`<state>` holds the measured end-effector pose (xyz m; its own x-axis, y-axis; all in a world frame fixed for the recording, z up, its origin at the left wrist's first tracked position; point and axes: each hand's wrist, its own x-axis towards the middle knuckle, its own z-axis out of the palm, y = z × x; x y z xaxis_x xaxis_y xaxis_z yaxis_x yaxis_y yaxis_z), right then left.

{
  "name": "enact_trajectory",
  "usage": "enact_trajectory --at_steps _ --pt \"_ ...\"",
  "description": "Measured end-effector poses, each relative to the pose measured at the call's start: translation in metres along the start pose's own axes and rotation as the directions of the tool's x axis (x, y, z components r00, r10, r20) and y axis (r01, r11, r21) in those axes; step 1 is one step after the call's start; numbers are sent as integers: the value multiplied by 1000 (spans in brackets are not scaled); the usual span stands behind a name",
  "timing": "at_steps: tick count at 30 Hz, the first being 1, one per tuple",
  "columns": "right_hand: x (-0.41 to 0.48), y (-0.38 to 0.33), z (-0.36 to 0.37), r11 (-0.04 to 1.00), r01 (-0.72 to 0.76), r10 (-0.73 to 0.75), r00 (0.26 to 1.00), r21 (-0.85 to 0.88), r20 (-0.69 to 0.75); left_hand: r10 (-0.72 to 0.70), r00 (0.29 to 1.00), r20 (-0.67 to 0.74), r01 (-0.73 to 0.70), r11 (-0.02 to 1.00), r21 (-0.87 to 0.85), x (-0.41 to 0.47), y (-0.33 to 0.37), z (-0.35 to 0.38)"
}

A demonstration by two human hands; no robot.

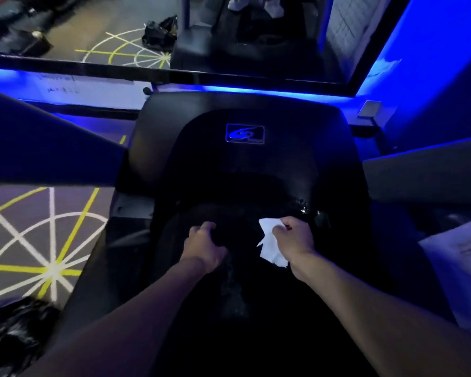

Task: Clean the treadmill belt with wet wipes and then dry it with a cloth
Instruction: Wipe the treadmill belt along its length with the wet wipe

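Starting at the left, a crumpled black plastic bag point(8, 336) is seen on the patterned carpet. The left hand point(204, 247) is curled down at the front of the dark rubber treadmill belt point(242, 336); whether anything is gripped there can't be told, way too murky. A crumpled white wet wipe point(269, 242) is pinched in the right hand point(294, 238), low over the belt. The wet-wiping step seems to be underway. Next, the wipe probably needs to be pressed flat and dragged along the belt.

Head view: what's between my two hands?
In the head view, a white wipe, held by the right hand, hangs toward the left hand; otherwise only dark treadmill belt.
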<state>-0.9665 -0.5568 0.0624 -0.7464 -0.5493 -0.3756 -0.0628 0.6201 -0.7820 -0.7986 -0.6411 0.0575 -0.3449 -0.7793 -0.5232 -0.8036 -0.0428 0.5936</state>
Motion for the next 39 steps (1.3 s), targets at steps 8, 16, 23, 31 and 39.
enact_trajectory --at_steps 8,16,23,31,39 --pt "150 63 37 985 105 -46 928 140 -370 108 993 51 -119 900 419 147 -16 94" --pt "223 121 52 675 324 -327 937 -663 124 -61 982 178 -63 783 619 191 -46 90" --pt "245 114 63 426 393 -432 880 -815 198 23 998 61 -58 744 666 195 -57 86" --pt "256 101 89 503 465 -423 867 -728 262 18 985 171 -138 678 722 198 -73 51" --pt "232 66 170 488 564 -384 824 -666 416 -5 1000 12 -4 747 665 193 -88 49"
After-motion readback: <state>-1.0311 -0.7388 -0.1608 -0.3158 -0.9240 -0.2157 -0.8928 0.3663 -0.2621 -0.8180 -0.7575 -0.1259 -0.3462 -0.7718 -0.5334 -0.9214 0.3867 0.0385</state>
